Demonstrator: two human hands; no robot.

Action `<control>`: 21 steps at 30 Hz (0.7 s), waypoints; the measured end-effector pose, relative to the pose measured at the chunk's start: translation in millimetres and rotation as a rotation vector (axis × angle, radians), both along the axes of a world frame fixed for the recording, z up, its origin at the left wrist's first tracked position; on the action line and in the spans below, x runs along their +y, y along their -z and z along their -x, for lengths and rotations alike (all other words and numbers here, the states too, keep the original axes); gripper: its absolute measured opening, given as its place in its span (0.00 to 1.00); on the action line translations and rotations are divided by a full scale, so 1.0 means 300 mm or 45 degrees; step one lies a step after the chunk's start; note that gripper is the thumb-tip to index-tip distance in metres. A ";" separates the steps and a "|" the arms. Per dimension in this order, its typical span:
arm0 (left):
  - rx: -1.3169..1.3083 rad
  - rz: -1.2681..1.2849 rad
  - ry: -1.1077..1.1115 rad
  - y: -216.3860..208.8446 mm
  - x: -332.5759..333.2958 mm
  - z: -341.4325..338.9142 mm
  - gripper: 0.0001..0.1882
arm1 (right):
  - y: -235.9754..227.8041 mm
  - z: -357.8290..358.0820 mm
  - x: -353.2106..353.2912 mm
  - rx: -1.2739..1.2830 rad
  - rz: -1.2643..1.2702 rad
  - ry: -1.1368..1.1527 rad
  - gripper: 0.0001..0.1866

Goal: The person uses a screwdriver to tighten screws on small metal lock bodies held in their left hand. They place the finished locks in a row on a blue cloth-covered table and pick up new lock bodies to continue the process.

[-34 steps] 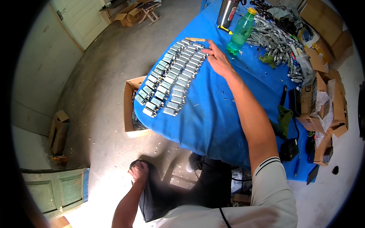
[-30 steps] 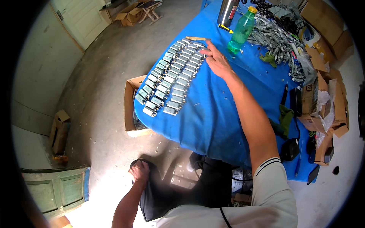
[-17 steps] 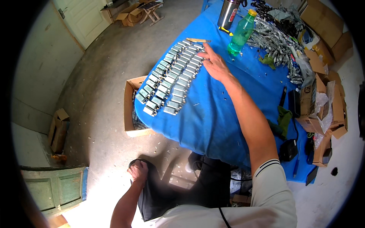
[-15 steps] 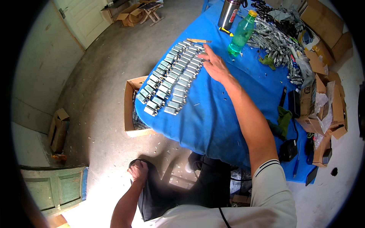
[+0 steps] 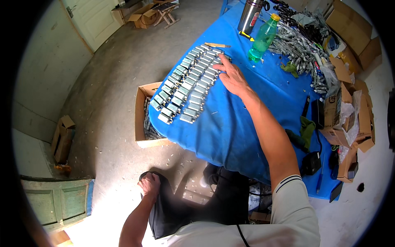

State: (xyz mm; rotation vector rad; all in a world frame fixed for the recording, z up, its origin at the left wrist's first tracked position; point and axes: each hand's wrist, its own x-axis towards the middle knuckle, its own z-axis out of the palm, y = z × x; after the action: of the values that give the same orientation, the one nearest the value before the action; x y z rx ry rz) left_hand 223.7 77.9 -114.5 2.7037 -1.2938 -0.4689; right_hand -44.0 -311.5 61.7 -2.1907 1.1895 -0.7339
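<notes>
Small silver metal blocks [image 5: 177,101] lie in long, nearly parallel rows on the blue-covered table [image 5: 230,131]. Over the far right end of these rows, my right hand [image 5: 232,78] reaches out with its fingers stretched and spread. Its fingertips are at the outermost blocks; whether they press on them I cannot tell. Nothing shows in its grasp. My left hand [image 5: 149,184] rests on my dark-trousered knee, curled into a loose fist, with no object visible in it. A thin wooden strip [image 5: 217,45] lies just beyond the rows.
A green bottle [image 5: 263,39], a steel flask [image 5: 249,18] and a yellow-black tool [image 5: 245,36] stand or lie beyond my right hand. Farther right are a heap of metal parts [image 5: 294,47] and torn cartons [image 5: 358,119]. An open cardboard box [image 5: 140,119] sits below the table's left edge.
My right hand has drawn slightly back toward me along the rows, its fingers a little more spread. The left hand stays on the knee. The whole view has shifted slightly.
</notes>
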 end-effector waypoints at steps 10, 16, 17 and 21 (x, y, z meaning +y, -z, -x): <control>-0.027 0.067 0.029 0.020 0.016 -0.010 0.14 | 0.039 -0.004 0.060 -0.088 0.054 -0.094 0.36; -0.070 0.114 0.040 0.030 0.024 -0.008 0.14 | 0.069 -0.003 0.083 0.059 0.299 -0.096 0.33; -0.076 0.122 0.045 0.025 0.024 -0.005 0.14 | 0.067 -0.005 0.086 0.070 0.304 -0.095 0.33; -0.118 0.134 0.056 0.033 0.024 0.000 0.14 | 0.061 -0.010 0.096 0.116 0.319 -0.095 0.34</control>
State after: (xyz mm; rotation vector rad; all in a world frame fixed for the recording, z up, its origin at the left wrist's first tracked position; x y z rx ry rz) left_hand 223.7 85.3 -124.4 2.6434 -1.3620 -0.2739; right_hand -41.1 -282.6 43.3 -2.4843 1.1026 -0.7960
